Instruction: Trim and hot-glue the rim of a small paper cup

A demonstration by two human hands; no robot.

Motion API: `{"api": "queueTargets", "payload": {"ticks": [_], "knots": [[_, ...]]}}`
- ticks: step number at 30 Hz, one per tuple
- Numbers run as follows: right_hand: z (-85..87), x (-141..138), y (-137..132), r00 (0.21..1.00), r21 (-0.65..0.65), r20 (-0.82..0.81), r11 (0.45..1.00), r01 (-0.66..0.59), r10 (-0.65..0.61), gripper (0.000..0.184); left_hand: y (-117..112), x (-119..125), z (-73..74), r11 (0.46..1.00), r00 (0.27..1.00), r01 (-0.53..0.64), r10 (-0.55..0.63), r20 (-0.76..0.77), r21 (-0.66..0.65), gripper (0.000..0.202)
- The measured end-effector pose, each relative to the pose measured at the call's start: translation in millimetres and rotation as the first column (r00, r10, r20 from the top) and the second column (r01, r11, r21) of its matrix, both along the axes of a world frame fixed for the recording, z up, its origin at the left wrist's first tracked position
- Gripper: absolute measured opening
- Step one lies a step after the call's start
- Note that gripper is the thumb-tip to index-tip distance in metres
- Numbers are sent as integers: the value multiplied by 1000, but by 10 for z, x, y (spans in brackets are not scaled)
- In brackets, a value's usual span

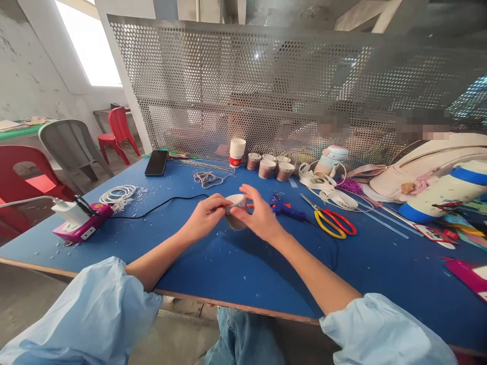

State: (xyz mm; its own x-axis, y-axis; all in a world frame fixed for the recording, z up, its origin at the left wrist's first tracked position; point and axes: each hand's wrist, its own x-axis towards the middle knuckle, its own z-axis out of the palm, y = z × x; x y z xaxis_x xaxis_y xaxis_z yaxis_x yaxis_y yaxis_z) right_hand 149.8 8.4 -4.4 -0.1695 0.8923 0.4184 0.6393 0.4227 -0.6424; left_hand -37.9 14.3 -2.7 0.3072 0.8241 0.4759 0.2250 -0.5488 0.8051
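Both my hands meet over the middle of the blue table [236,263], holding a small paper cup [235,203] between them. My left hand [205,215] pinches the cup's rim from the left, fingers closed on it. My right hand [258,215] wraps the cup's right side, with the index finger raised above it. A blue glue gun [283,207] lies just right of my right hand. Red and yellow scissors [335,222] lie further right.
A stack of white cups [237,151] and several decorated cups [268,166] stand at the back. A black phone [156,162], white cord coil [117,193], pink box with charger [81,223], ribbon rolls [327,185], a bag [426,162] and a perforated metal screen [266,91] surround the workspace. Plastic chairs [72,142] stand left.
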Motion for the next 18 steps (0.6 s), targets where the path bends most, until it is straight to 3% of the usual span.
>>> {"api": "queueTargets", "payload": {"ticks": [3,7,9,13,18], "knots": [[-149,-188,4,963,-107,-262,990,-88,58,85,-14,-6,27,994,996,85,-82,42,-75,22],[-289,-220,-32,898,-247,-439,965,-89,-29,98,-15,2,34,990,995,84,-77,66,-111,21],[-292,-208,-64,845,-355,-529,925,-139,-76,90,-17,10,26,995,995,53,-46,87,-88,21],[-210,-211,-121,755,-463,-645,847,-263,-118,53,-8,16,0,999,991,-33,36,128,-29,22],[-148,-172,-145,654,-511,-744,745,-427,-135,39,11,10,1,997,991,-53,58,122,-49,23]]}}
